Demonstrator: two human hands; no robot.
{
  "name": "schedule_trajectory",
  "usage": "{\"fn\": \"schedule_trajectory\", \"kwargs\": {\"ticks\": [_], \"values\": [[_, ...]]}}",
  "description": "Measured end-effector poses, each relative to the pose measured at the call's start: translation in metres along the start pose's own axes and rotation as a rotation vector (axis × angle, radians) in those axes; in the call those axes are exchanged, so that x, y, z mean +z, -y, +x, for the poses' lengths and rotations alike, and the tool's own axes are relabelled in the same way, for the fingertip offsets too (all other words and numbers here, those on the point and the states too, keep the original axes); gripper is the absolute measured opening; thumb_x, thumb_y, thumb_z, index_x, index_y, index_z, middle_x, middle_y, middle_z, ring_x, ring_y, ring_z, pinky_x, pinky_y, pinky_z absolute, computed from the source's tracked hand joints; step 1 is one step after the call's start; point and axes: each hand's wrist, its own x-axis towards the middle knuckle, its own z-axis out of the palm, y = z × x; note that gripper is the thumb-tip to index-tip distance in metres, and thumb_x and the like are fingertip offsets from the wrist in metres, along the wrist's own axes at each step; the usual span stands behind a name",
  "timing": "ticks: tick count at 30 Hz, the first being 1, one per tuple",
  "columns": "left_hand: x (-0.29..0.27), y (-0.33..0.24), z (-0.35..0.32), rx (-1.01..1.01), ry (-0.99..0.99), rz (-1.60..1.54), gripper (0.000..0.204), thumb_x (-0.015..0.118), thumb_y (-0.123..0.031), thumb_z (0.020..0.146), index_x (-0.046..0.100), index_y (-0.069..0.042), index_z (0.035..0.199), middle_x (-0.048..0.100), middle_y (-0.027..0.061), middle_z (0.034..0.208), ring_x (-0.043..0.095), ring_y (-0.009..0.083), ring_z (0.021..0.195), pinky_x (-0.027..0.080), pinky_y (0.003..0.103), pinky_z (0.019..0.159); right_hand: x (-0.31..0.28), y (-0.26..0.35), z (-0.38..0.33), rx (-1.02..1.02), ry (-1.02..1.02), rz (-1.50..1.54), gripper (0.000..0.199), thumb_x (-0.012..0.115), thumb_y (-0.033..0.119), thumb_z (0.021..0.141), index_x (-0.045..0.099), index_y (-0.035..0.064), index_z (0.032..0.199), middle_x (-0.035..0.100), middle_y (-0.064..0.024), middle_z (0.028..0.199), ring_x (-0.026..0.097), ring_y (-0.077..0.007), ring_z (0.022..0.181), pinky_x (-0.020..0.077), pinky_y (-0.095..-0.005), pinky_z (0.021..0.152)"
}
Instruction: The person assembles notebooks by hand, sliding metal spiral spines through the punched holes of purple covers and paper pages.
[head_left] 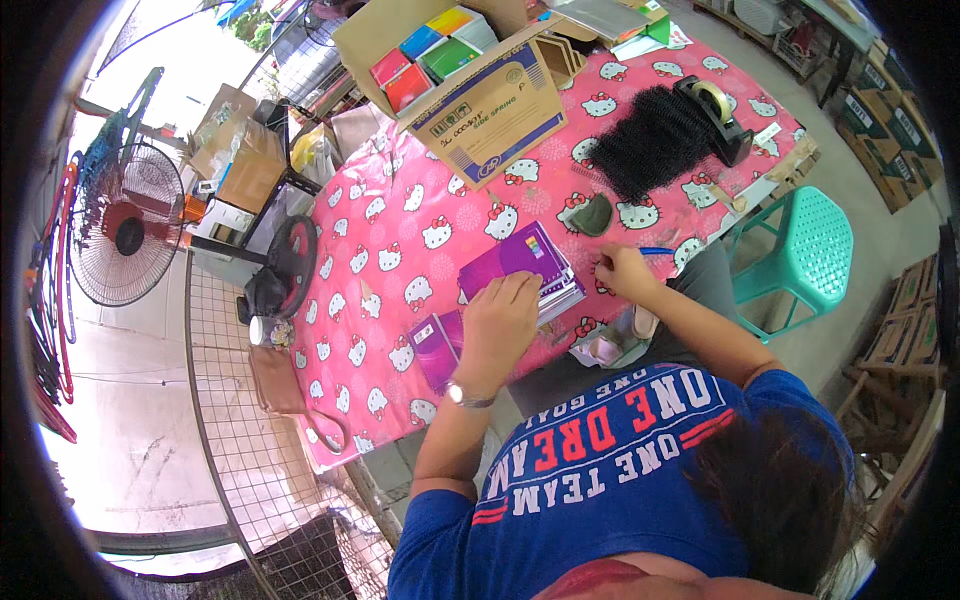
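Observation:
My left hand [508, 308] lies across a stack of purple booklets [520, 252] near the table's front edge, fingers stretched over the top cover. More purple booklets [430, 352] lie just left of that wrist. To the right of the stack, my right hand [625, 272] is closed, fingers bent down beside the booklets' edge; whatever is pinched in it is too small to make out. A blue pen-like thing [656, 251] shows beside its knuckles. A small dark green dish [592, 215] sits just beyond this hand. Farther right is a heap of black wire-like spirals [645, 145].
A pink patterned cloth [385, 235] covers the table. At the back stands an open carton [490, 115] of coloured booklets. A tape dispenser [715, 115] borders the spirals. Near my lap is a small open box [610, 348]. A green stool [800, 250] is right, a fan [128, 232] left.

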Motion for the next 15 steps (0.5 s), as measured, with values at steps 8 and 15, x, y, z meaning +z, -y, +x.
{"fn": "schedule_trajectory", "kwargs": {"ticks": [8,15], "values": [[-0.026,0.015,0.027,-0.051,-0.069,-0.089,0.021,0.059,-0.009,0.083,0.060,-0.004,0.103,0.064,0.0124,0.096,0.059,0.0315,0.090,0.043,0.042,0.083,-0.089,0.140,0.013,-0.582,-0.053,0.220,0.038,0.057,-0.004,0.080,0.066,0.0078,0.115,0.057,-0.0130,0.096,0.059,-0.0279,0.084,0.0481,-0.0353,0.073],[-0.020,0.007,0.031,-0.109,-0.125,-0.054,0.016,0.061,-0.014,0.087,0.057,-0.005,0.099,0.062,0.0115,0.091,0.057,0.0295,0.088,0.038,0.041,0.085,-0.094,0.143,0.029,-0.738,-0.109,0.008,0.034,0.061,-0.004,0.078,0.067,0.0087,0.109,0.059,-0.0126,0.095,0.060,-0.0314,0.088,0.0497,-0.0386,0.076]]}}
